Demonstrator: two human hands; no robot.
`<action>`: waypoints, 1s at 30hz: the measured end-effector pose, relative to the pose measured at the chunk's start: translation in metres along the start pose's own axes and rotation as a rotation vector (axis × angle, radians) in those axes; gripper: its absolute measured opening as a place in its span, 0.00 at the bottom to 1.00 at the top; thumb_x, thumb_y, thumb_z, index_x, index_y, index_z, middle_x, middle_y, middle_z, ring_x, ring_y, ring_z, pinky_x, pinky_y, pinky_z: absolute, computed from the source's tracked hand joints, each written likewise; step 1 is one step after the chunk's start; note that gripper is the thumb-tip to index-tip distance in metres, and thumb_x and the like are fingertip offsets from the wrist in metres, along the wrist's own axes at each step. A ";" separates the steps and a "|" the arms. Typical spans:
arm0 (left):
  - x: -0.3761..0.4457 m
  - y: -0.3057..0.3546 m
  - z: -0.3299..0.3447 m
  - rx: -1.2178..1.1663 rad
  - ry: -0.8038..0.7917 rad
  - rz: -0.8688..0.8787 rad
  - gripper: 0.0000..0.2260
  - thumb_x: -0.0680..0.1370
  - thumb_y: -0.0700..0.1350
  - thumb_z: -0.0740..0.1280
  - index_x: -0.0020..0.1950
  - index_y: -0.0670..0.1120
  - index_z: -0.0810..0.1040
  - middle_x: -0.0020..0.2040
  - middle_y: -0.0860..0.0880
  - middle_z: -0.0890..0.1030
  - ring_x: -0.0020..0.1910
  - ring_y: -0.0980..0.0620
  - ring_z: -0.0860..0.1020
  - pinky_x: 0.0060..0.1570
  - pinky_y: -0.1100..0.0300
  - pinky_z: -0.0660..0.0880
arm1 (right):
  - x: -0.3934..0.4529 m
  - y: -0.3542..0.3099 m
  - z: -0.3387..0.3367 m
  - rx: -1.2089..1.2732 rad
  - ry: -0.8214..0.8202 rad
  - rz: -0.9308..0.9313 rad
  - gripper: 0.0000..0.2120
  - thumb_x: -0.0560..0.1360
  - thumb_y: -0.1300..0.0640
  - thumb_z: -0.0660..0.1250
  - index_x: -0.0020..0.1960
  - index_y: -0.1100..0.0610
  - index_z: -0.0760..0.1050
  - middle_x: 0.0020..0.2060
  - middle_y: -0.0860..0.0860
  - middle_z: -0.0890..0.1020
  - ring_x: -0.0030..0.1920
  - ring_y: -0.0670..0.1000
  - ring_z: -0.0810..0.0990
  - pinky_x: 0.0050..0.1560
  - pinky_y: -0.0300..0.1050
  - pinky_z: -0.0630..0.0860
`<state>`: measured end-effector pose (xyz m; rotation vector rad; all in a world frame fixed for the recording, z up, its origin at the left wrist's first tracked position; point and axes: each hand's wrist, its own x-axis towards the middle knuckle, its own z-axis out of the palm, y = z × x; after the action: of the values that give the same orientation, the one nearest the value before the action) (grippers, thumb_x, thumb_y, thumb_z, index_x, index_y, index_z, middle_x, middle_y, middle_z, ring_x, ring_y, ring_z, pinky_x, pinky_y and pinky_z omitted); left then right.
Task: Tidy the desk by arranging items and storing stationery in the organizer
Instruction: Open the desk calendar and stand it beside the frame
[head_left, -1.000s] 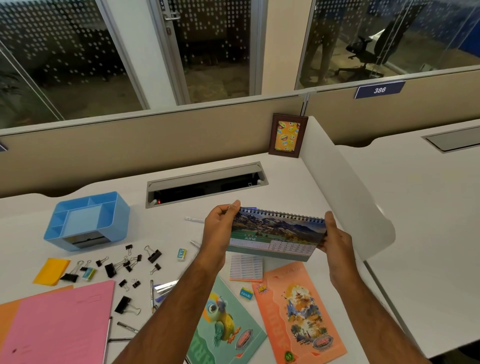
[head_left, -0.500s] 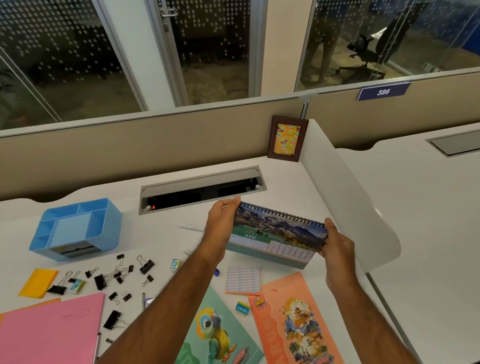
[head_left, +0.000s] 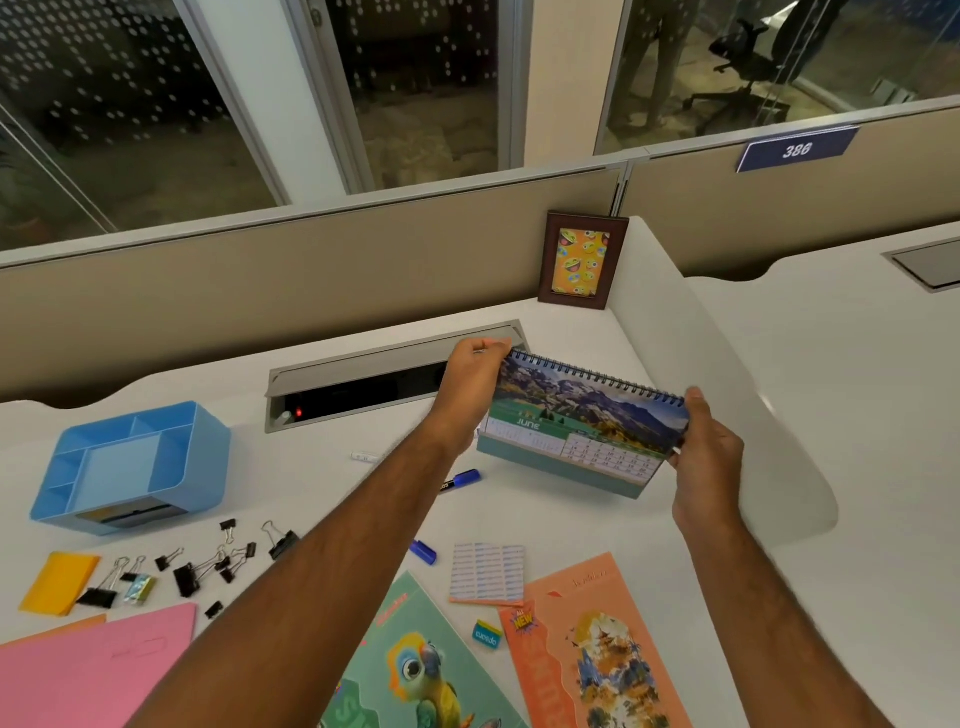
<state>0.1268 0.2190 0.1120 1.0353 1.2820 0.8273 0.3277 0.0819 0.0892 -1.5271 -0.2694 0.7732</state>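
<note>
- A person's left hand (head_left: 475, 382) and right hand (head_left: 707, 449) each grasp one end of a spiral-bound desk calendar (head_left: 584, 422), held tilted just above the white desk (head_left: 332, 483), near the back right corner.
- Risk: set down carelessly, its folding base could splay flat or topple, or it could knock the framed picture (head_left: 583, 260) behind.
- The blue organizer (head_left: 132, 467) sits well apart at left; its visible compartments appear empty.
- Binder clips (head_left: 208, 564) and markers (head_left: 460, 479) lie loose.
</note>
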 end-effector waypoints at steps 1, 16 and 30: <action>0.006 0.002 0.003 0.008 -0.010 -0.004 0.12 0.84 0.53 0.65 0.59 0.46 0.76 0.45 0.49 0.85 0.37 0.58 0.85 0.36 0.63 0.79 | 0.003 -0.003 0.003 0.007 0.010 0.001 0.15 0.81 0.43 0.66 0.45 0.53 0.81 0.42 0.51 0.86 0.35 0.45 0.86 0.32 0.39 0.80; 0.084 0.003 0.036 0.095 -0.094 -0.011 0.13 0.85 0.53 0.61 0.61 0.45 0.73 0.51 0.43 0.84 0.45 0.51 0.85 0.47 0.55 0.83 | 0.044 -0.007 0.026 0.006 0.095 0.028 0.15 0.81 0.41 0.65 0.44 0.50 0.79 0.40 0.47 0.85 0.35 0.45 0.86 0.31 0.38 0.79; 0.105 -0.017 0.028 0.118 -0.114 0.005 0.09 0.85 0.52 0.61 0.54 0.47 0.71 0.48 0.45 0.83 0.46 0.51 0.84 0.56 0.47 0.83 | 0.055 0.019 0.028 -0.006 0.071 0.046 0.16 0.81 0.45 0.66 0.42 0.54 0.81 0.37 0.48 0.86 0.34 0.45 0.85 0.33 0.39 0.79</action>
<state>0.1675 0.3061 0.0586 1.1634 1.2428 0.6924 0.3462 0.1348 0.0563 -1.5682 -0.1846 0.7527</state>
